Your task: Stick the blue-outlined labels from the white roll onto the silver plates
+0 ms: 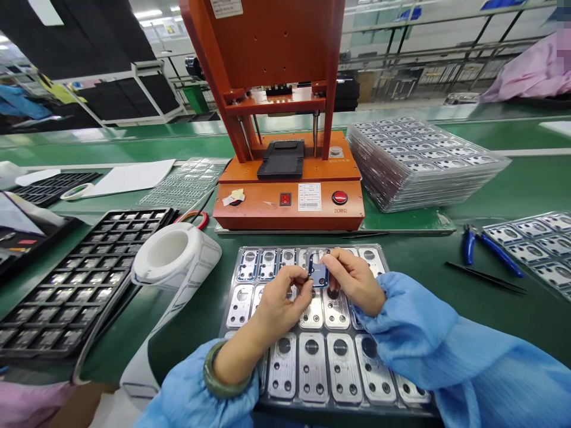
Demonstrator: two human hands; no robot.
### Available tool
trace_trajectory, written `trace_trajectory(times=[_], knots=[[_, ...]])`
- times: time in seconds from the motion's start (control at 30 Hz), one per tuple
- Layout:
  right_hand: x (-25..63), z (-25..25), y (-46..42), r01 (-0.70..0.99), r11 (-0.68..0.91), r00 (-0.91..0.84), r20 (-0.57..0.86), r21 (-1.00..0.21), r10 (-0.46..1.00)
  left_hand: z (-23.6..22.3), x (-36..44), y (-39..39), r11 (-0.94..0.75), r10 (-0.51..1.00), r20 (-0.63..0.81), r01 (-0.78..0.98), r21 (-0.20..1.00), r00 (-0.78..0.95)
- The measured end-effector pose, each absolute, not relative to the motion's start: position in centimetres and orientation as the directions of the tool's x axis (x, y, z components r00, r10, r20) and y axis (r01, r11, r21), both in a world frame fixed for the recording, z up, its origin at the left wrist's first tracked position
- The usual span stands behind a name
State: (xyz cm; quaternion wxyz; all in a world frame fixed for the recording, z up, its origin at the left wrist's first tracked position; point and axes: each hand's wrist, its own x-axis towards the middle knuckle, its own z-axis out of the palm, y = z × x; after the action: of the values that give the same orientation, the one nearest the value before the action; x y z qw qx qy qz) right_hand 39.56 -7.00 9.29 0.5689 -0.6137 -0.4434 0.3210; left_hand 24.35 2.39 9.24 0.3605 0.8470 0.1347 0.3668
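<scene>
Between both hands is a small flat plate with a blue edge and round holes (pixel 318 274), raised over the tray. My left hand (pixel 285 300), closed, pinches its left side with thumb and forefinger. On its right side and top corner, the fingers of my right hand (pixel 354 278) are closed as well. Below lies a clear plastic tray (pixel 235 267) with rows of silver metal plates (pixel 282 365), each with one large hole and smaller ones. Several plates in the back row show blue edges. My hands and forearms hide part of the tray.
An orange press (pixel 288 205) stands behind the tray. Stacked trays (pixel 419 160) are at right, with blue-handled pliers (pixel 495 252) and black tweezers (pixel 486 277) nearer. Left are a white label roll (pixel 173 255) and a black compartment tray (pixel 84 279). A pink sleeve (pixel 33 404) shows lower left.
</scene>
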Motion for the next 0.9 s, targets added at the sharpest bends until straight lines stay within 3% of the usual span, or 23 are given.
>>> trace_trajectory(times=[0.33,0.7,0.9], knots=[[39.53,9.64,-6.94,0.194,0.025,0.432,0.108,-0.981,0.895,8.93,24.59,2.12,-0.573,0.540,0.490,-0.127,0.809,0.685],[39.68,9.35,-7.14,0.262,0.033,0.403,0.141,-0.964,0.904,9.67,24.49,2.21,-0.315,0.592,0.270,-0.090,0.945,0.759],[39.58,9.59,-7.15,0.321,0.049,0.372,0.173,-0.946,0.912,9.49,24.38,2.31,-0.255,0.568,0.114,0.043,0.966,0.815]])
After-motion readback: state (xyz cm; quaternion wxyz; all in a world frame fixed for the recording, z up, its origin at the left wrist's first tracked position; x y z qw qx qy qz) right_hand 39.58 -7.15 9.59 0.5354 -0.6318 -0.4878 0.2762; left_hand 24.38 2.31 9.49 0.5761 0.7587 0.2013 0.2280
